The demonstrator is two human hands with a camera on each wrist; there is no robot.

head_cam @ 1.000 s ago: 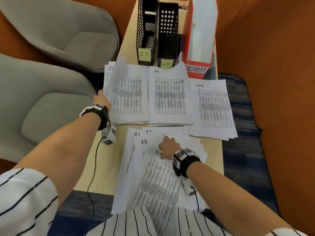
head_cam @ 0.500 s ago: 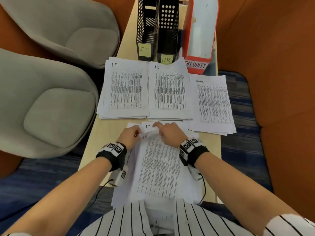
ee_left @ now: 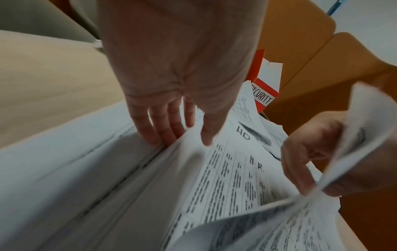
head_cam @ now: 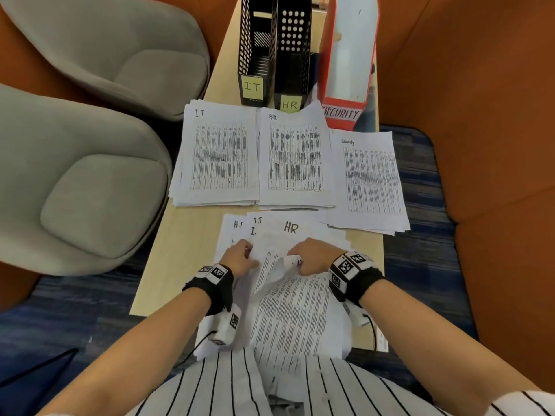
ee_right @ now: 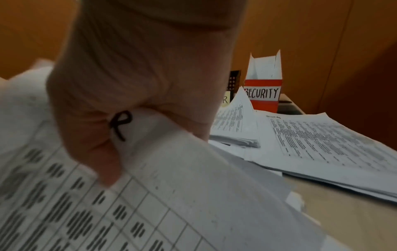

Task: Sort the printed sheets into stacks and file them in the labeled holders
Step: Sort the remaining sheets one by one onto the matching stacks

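Three sorted stacks lie side by side on the table: the IT stack (head_cam: 216, 157), the HR stack (head_cam: 295, 157) and the Security stack (head_cam: 371, 181). Behind them stand the black IT holder (head_cam: 253, 49), the black HR holder (head_cam: 292, 49) and the red Security holder (head_cam: 345, 55). An unsorted pile (head_cam: 288, 310) sits at the near edge. My right hand (head_cam: 300, 259) pinches the top edge of the pile's top sheet (ee_right: 171, 169) and curls it back toward me. My left hand (head_cam: 244, 255) holds that sheet's left edge, thumb above and fingers (ee_left: 154, 134) beneath. A sheet marked HR (head_cam: 290, 228) shows underneath.
Two grey armchairs (head_cam: 90, 190) stand close to the table's left side. An orange partition (head_cam: 480, 115) walls the right and back. The narrow wooden table (head_cam: 186, 235) shows bare wood left of the pile. Blue carpet lies below.
My left hand left the IT stack and came to the near pile. Since then my right hand has peeled the top sheet's edge back, uncovering a sheet marked HR.
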